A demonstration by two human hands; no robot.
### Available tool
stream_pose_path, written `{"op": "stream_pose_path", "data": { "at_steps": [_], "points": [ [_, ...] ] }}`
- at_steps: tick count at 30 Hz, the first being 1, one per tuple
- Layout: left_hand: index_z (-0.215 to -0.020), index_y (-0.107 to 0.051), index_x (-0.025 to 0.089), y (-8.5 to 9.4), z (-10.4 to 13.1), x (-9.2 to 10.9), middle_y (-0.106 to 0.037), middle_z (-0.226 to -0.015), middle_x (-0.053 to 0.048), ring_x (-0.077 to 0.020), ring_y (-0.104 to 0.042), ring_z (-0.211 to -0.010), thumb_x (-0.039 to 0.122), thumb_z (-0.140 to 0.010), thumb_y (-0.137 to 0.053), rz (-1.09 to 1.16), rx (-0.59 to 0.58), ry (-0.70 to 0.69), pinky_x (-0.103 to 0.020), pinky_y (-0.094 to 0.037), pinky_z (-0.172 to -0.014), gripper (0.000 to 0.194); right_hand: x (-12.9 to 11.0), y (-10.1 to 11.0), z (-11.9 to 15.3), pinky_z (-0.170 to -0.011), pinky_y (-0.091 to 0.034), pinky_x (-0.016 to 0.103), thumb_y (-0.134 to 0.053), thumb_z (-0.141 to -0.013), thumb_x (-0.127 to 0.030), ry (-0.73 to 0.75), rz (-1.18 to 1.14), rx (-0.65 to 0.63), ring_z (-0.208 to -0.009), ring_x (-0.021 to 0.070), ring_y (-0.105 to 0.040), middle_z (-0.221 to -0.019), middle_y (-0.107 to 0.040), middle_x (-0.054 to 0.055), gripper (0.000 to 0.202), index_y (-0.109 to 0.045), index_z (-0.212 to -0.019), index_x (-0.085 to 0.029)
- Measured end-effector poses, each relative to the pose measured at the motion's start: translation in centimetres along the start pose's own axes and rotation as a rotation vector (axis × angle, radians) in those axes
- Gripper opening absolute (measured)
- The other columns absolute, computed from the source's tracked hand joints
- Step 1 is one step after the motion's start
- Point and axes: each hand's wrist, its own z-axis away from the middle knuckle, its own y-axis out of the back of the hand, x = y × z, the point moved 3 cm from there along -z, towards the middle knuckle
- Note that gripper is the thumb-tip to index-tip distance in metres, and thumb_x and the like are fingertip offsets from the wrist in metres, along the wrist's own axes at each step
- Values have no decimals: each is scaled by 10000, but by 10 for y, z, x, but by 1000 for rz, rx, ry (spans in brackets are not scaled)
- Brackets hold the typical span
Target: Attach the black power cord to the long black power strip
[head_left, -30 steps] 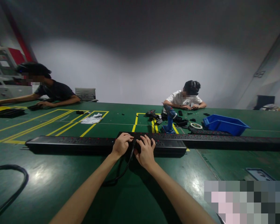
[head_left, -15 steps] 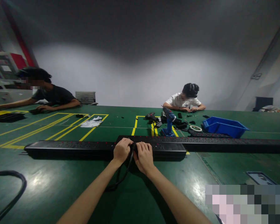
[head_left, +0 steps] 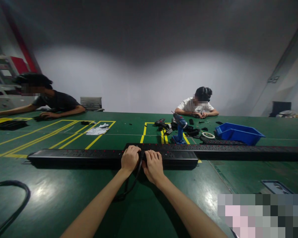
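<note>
A long black power strip (head_left: 74, 158) lies across the green table in front of me. My left hand (head_left: 130, 159) rests on its middle, fingers bent over the top and pressed together. Just to the right, my right hand (head_left: 153, 164) curls its fingers over the same strip. Between them a black cable (head_left: 139, 172) rises to the strip's top and loops down onto the table. The cable's end is mostly hidden by my fingers. A second long black strip (head_left: 250, 153) lies behind, reaching to the right edge.
Behind the strips stand a blue cordless drill (head_left: 180, 129) and a blue bin (head_left: 239, 133), with a tape roll (head_left: 208, 135) and black parts between. Papers (head_left: 97, 129) lie left. Two people sit across the table. A thick cable (head_left: 24, 195) curves at the near left.
My fingers have settled slightly closer over the cable's end, which shows less now. Both hands stay on the strip. The view has shifted very slightly.
</note>
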Motion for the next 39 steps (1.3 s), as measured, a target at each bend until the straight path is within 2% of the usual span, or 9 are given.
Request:
{"op": "stream_pose_path", "data": {
  "at_steps": [17,27,32,36,39],
  "points": [
    [-915,-643,211,2,-5,-2,-687,-1023,-47,-227,-564,-1033,91,-801,-403,65,-131,22,-374,-414,-926,291,0,0,1,-1065,-242,445,-517,-894,-282,-3,-28,14,-1233,267,-428,-1284,-553,122,421,-479,-1303,-188],
    [-904,-661,217,3,-7,-5,-697,-1016,-47,-227,-575,-1027,119,-807,-409,106,-124,27,-378,-418,-933,287,0,-1,1,-1085,-222,448,-492,-912,-306,-15,-37,-16,-1245,263,-416,-1300,-542,115,405,-480,-1300,-193],
    [-900,-669,217,5,-7,-5,-701,-1008,-47,-226,-581,-1022,126,-807,-408,116,-127,29,-375,-420,-936,292,-3,3,1,-1123,-140,473,-484,-916,-309,-21,-35,-7,-1309,267,-357,-1339,-512,122,455,-441,-1349,-177],
    [-926,-674,220,6,-7,-5,-700,-1023,-45,-227,-579,-1019,145,-807,-414,122,-133,8,-371,-426,-931,296,-12,12,2,-1138,-82,501,-521,-891,-323,71,-43,3,-1387,281,-249,-1461,-389,118,561,-373,-1417,-195],
    [-941,-677,215,6,-7,-6,-699,-1031,-52,-232,-577,-1019,156,-808,-418,125,-131,-8,-375,-431,-926,297,-17,13,2,-1143,-111,485,-532,-885,-307,141,-66,-14,-1378,273,-270,-1459,-400,104,551,-393,-1409,-206]
  ]
}}
